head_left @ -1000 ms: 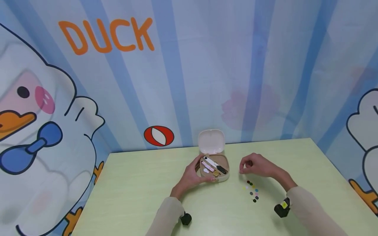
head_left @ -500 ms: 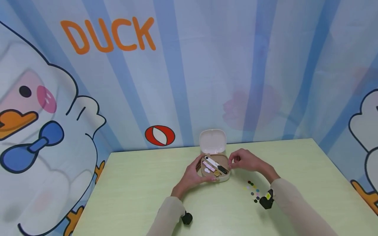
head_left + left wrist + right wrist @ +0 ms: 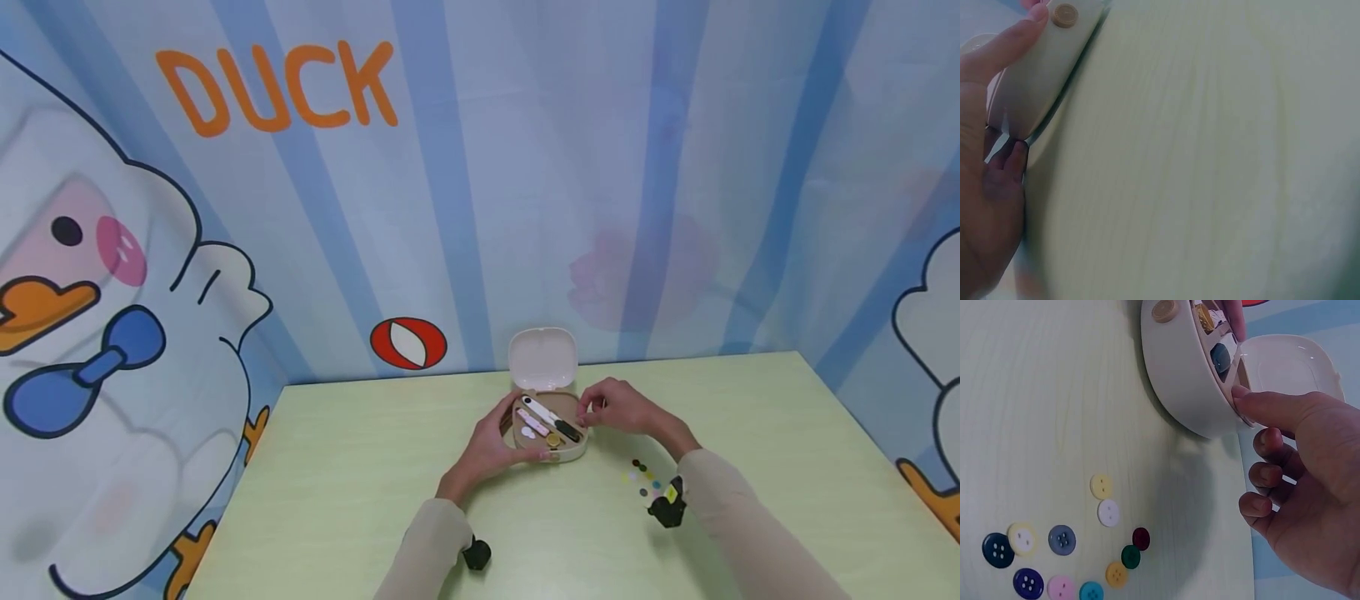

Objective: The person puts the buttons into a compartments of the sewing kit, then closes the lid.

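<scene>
Buttons (image 3: 1062,540), eleven showing, lie nearest, right of one open box (image 3: 1175,369) and well apart from it. The left hand (image 3: 491,448) grips the box's left side; the right hand (image 3: 621,407), fingers bent, touches the right rim, any pinched object hidden. Beyond, one raised lid (image 3: 543,358) stands near the table's (image 3: 360,467) back edge, tabletop stretching wide both sides.
</scene>
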A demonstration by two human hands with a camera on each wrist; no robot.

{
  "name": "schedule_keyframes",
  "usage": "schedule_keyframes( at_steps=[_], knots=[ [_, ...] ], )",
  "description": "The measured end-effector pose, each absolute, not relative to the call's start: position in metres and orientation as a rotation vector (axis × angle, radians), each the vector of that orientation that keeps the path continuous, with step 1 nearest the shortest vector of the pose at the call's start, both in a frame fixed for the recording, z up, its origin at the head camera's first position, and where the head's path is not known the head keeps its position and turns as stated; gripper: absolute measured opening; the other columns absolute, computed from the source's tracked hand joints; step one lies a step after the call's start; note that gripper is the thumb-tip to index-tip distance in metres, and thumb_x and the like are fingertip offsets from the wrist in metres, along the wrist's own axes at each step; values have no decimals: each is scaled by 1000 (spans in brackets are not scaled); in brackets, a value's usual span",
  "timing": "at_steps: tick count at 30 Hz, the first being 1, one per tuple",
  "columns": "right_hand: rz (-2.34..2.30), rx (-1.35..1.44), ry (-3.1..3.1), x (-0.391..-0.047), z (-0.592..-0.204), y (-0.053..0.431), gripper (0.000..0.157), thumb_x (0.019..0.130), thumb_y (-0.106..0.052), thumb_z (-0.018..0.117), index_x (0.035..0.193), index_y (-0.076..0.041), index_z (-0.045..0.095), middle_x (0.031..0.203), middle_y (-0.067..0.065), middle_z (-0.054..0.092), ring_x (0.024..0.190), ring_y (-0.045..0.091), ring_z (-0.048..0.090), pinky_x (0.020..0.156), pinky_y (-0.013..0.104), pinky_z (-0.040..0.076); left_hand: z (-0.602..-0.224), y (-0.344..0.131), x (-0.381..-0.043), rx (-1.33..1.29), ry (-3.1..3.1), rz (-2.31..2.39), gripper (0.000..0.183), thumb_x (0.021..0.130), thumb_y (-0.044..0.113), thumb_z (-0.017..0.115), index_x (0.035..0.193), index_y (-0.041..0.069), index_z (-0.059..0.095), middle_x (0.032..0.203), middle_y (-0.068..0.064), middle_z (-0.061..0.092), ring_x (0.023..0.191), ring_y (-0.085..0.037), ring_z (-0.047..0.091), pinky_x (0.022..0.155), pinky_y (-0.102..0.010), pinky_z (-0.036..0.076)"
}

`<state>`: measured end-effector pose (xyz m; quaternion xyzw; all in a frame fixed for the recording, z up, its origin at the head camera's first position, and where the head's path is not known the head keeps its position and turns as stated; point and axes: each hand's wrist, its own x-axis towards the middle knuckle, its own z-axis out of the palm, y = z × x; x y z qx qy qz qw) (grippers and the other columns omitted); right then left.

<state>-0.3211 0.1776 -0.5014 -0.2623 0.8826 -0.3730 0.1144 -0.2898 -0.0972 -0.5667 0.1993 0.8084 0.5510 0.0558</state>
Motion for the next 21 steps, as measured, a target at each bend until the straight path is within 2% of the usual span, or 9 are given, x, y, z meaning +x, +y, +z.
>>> schedule_keyframes(
  at_steps=[5, 12, 16, 21],
  knots=[
    [-1097, -796, 2615, -319, -501, 175, 7, 95, -7, 75, 88, -8, 76, 67, -4, 53, 65, 13, 47, 60, 26, 38, -567, -97, -290, 609, 2453, 1674, 103, 80, 29, 92, 163, 20, 33, 163, 1, 41, 149, -18, 39, 122, -34, 35],
    [-1161, -798, 2669, -312, -506, 177, 8, 96, -11, 75, 100, -5, 80, 78, 5, 67, 65, 13, 48, 56, 24, 38, -567, -96, -289, 595, 2456, 1668, 103, 81, 30, 92, 164, 22, 32, 164, 2, 38, 150, -18, 37, 122, -34, 34],
    [-1198, -780, 2719, -308, -512, 184, 18, 97, -17, 75, 111, -6, 78, 74, 5, 62, 62, 13, 46, 53, 25, 36, -567, -95, -289, 584, 2461, 1660, 103, 81, 31, 92, 164, 22, 32, 164, 2, 38, 150, -18, 37, 122, -33, 34],
    [-1242, -710, 2763, -301, -517, 196, 30, 97, -20, 76, 124, -7, 73, 72, -1, 56, 63, 14, 47, 55, 27, 40, -566, -96, -290, 586, 2466, 1654, 105, 79, 31, 93, 164, 21, 31, 165, 1, 38, 150, -18, 37, 122, -32, 34]
  ],
)
